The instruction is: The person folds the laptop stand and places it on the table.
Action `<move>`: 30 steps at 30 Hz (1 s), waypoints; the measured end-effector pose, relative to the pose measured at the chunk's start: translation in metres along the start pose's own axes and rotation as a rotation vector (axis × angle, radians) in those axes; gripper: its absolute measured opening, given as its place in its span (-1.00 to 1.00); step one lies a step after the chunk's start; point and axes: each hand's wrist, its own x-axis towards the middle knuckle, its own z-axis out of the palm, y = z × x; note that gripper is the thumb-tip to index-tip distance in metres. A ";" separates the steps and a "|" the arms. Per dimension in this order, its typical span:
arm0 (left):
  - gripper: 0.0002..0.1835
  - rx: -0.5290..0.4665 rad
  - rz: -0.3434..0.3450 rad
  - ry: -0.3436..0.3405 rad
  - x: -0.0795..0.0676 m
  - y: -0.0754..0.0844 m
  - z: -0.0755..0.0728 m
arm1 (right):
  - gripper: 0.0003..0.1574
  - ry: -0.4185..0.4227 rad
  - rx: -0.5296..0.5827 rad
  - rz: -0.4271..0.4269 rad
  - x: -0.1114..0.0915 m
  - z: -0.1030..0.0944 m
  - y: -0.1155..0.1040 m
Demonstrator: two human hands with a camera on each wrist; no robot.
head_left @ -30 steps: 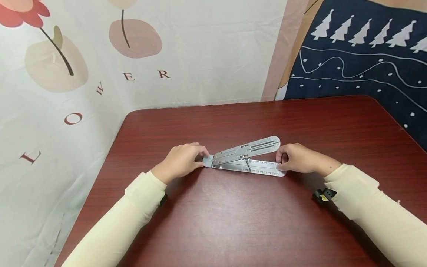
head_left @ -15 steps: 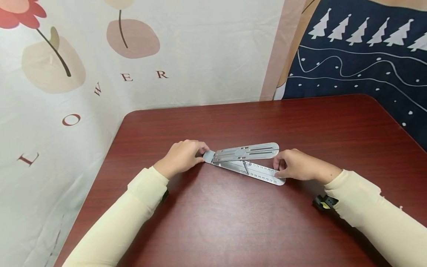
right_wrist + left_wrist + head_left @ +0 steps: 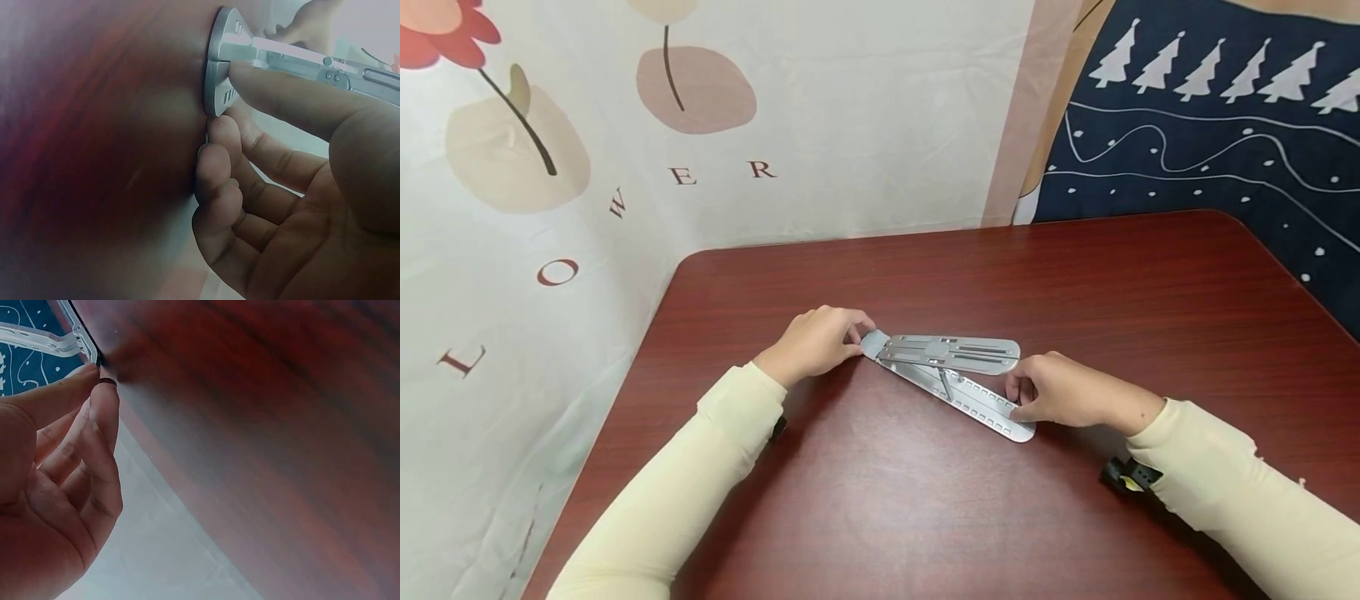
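Observation:
A silver folding stand [image 3: 981,354] lies at the middle of the table, its slotted upper plate raised at an angle over a perforated base plate [image 3: 973,400]. A thin strut props the two plates apart. My left hand [image 3: 816,343] pinches the small end tab [image 3: 874,342] at the hinge between thumb and fingertips. In the left wrist view, part of the stand [image 3: 37,339] shows beyond the fingertips. My right hand [image 3: 1071,392] pinches the rounded free end of the base. The right wrist view shows the thumb on top of this end [image 3: 219,90], fingers beneath it.
The dark red wooden table [image 3: 880,517] has its back edge against a pale flower-printed cloth [image 3: 865,108]. A navy cloth [image 3: 1187,150] with white trees hangs at the back right. A black strap device [image 3: 1131,475] sits under the right cuff.
The stand has turned clockwise in the head view: its right end came toward me while the left end went slightly away. Its upper plate faces differently. Both hands have kept their grip.

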 end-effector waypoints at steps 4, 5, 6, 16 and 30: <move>-0.65 -0.013 -0.009 -0.008 0.005 0.001 0.000 | -0.79 0.001 0.008 -0.013 -0.002 0.002 -0.002; -0.65 -0.014 -0.009 -0.008 0.006 0.001 0.000 | -0.79 0.001 0.012 -0.018 -0.003 0.003 -0.002; -0.66 -0.017 -0.007 -0.008 0.007 0.002 0.000 | -0.79 0.000 0.015 -0.022 -0.004 0.003 -0.003; -0.67 -0.056 -0.001 -0.010 0.023 0.007 0.004 | -0.80 0.001 0.010 -0.041 -0.009 0.007 -0.007; -0.67 -0.076 0.007 -0.021 0.046 0.014 0.004 | -0.77 0.008 0.029 -0.071 -0.013 0.013 -0.015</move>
